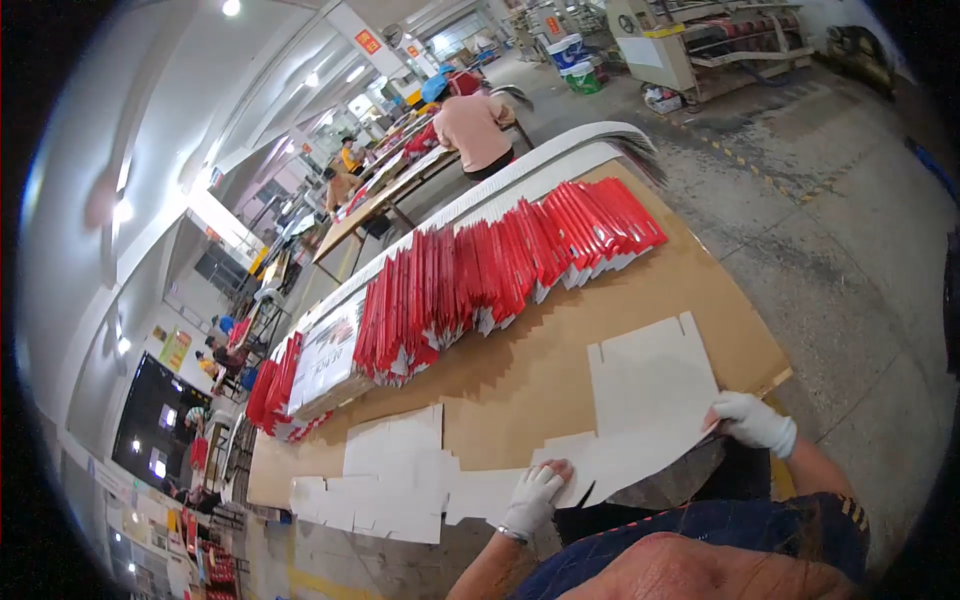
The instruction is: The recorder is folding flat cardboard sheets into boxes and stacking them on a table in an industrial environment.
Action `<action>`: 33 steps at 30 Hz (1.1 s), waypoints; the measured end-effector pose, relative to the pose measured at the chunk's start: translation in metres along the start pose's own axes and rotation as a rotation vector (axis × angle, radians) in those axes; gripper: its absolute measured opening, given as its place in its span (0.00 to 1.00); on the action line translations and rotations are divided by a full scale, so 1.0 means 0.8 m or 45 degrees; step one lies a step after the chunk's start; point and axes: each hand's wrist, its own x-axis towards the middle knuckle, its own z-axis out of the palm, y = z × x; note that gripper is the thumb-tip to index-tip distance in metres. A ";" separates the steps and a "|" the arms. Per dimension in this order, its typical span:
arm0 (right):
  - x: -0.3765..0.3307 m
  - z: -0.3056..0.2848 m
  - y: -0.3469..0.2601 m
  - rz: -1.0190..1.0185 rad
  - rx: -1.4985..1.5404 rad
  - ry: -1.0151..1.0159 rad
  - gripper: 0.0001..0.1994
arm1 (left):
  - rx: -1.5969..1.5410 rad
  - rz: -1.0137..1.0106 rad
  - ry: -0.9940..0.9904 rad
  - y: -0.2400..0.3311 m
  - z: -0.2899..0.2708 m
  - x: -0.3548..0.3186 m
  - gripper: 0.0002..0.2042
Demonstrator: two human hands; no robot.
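A flat white cardboard box blank point(650, 385), die-cut with slots and flaps, lies along the near side of the table and reaches past its front edge. My left hand point(533, 498), in a white glove with bare fingertips, rests on the blank's near strip, fingers laid over the top. At the blank's right edge, my right hand point(757, 423), gloved the same way, pinches the card between thumb and fingers. The blank curves up slightly there. Its left part point(395, 480) spreads out beyond my left hand.
Brown cardboard point(520, 380) covers the table. Across it stretches a long leaning row of red flat packets point(490, 270), with a printed white stack point(330, 350) at its left end. Behind lies a long pile of pale sheets point(560, 145). A person in pink point(474, 130) works at another table; machinery point(700, 45) stands beyond.
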 end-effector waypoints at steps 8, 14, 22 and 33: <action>-0.102 0.000 0.058 0.281 -0.691 0.297 0.11 | -0.583 -0.364 0.273 0.053 0.028 0.077 0.13; -0.118 0.002 0.046 0.337 -0.365 0.149 0.32 | -0.244 0.223 0.341 0.090 0.025 0.092 0.16; -0.075 0.042 0.044 0.683 -0.088 0.994 0.44 | -0.622 0.162 0.324 0.108 0.042 0.130 0.13; -0.088 0.082 0.061 0.561 0.429 1.191 0.16 | 0.215 -0.103 0.111 0.160 0.055 0.174 0.38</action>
